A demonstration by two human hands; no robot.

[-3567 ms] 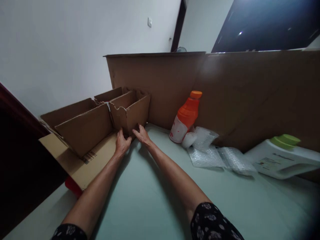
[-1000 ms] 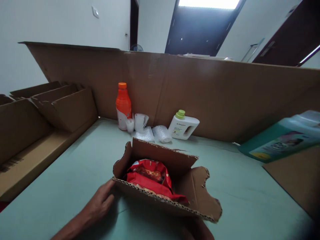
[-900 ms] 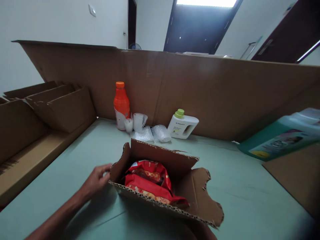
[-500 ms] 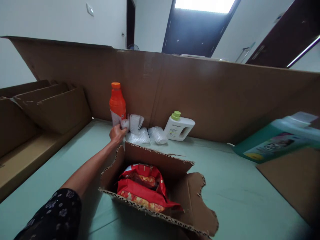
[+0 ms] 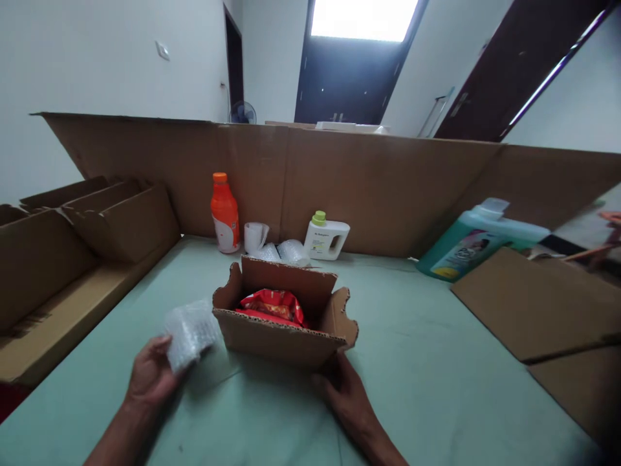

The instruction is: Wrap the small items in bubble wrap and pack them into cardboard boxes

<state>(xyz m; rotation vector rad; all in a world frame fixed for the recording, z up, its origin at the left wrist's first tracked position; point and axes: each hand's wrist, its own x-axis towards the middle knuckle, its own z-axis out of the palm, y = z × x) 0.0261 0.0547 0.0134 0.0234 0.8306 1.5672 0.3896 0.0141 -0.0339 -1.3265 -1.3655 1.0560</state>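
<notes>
My left hand (image 5: 151, 372) grips a bubble-wrapped bundle (image 5: 191, 331) by its left side, just left of the small cardboard box. What the wrap encloses cannot be made out. My right hand (image 5: 347, 396) holds the near right corner of the open cardboard box (image 5: 279, 342), its fingers partly hidden behind the corner. Inside the box lies a red food packet (image 5: 274, 305). Behind it stand an orange bottle (image 5: 225, 213), a white mug (image 5: 255, 237) and a white jug with a green cap (image 5: 327, 238). Bubble-wrapped packages (image 5: 293, 251) lie between mug and jug.
A tall cardboard panel (image 5: 363, 194) runs along the back of the pale green surface (image 5: 412, 336). Cardboard boxes (image 5: 121, 220) stand at left. On the right, a green liquid jug (image 5: 468, 243) leans behind cardboard flaps (image 5: 528, 304). Something blurred, perhaps a hand, shows at the right edge.
My left hand has come back from beside the orange bottle with the bubble-wrapped bundle. My right hand has come into view at the box. The view has shifted, and the box looks smaller.
</notes>
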